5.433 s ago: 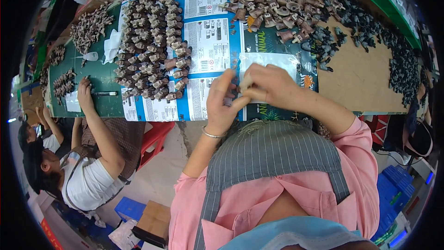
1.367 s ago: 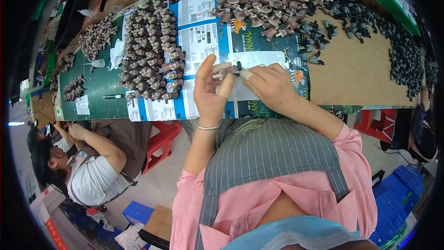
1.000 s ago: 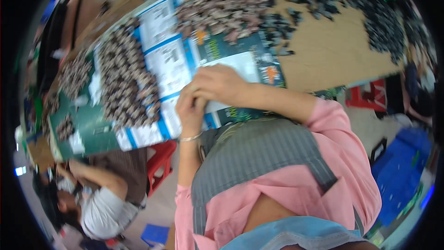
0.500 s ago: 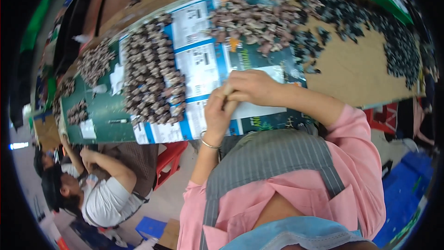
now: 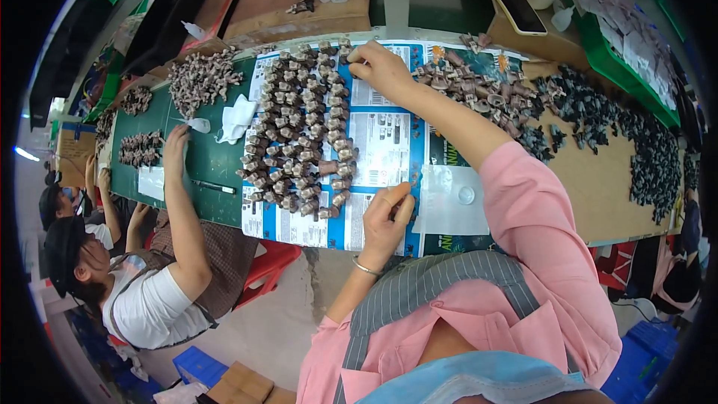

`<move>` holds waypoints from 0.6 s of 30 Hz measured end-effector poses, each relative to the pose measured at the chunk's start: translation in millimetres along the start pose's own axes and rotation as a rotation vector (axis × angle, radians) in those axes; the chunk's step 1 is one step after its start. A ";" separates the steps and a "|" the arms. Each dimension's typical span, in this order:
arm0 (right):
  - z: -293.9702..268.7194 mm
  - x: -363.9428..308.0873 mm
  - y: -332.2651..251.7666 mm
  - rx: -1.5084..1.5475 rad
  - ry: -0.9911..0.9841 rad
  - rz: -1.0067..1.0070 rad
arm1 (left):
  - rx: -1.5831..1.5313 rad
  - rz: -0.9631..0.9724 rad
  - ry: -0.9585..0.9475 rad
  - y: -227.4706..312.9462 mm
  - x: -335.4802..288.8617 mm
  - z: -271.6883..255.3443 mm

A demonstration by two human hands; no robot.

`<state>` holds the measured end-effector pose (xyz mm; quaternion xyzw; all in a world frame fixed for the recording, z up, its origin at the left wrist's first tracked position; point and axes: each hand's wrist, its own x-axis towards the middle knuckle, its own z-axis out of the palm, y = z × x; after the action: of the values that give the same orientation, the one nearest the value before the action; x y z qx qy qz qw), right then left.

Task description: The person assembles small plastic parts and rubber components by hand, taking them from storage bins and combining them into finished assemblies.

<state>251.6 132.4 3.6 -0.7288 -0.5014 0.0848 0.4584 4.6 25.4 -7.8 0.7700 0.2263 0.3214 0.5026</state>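
Rows of small brown-and-grey plastic figures [image 5: 299,131] stand on the blue-and-white printed sheet [image 5: 378,148]. At the far end of the rightmost row, the bent fingers of my right hand [image 5: 383,71] are at a small brown figure [image 5: 345,52]. My left hand [image 5: 384,226] is low over the sheet's near part, its fingers curled and pinched together; what they hold, if anything, is hidden. Pale covers show on its fingertips. Beside it lies a clear plastic sheet [image 5: 452,213] with a small round clear blob [image 5: 466,195] on it.
Loose brownish parts [image 5: 486,93] lie right of the rows, and dark grey parts [image 5: 651,172] farther right on cardboard [image 5: 583,179]. At left, a co-worker's hand [image 5: 176,146] is by a small white bottle [image 5: 199,125], near a white tissue [image 5: 238,118]. A phone [image 5: 514,4] rests at the back.
My hands, together before, are now apart: the right has reached to the far end of the rows, the left stays near. The view has shifted. The co-worker's arm has stretched over the table.
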 end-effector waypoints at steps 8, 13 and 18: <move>8.3 6.0 14.5 0.003 0.094 -0.098 | 0.014 0.007 -0.019 -3.2 5.7 7.4; -60.9 -91.2 -24.2 -0.040 -0.064 -0.151 | -0.028 -0.037 0.018 -21.9 -1.5 0.1; -177.3 -227.2 -11.6 -0.401 0.161 -0.085 | 0.052 -0.069 -0.116 -7.3 7.3 0.9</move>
<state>237.7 -153.8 36.2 -0.7880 -0.5004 -0.0947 0.3460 10.1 32.7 -12.9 0.7918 0.2316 0.2527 0.5055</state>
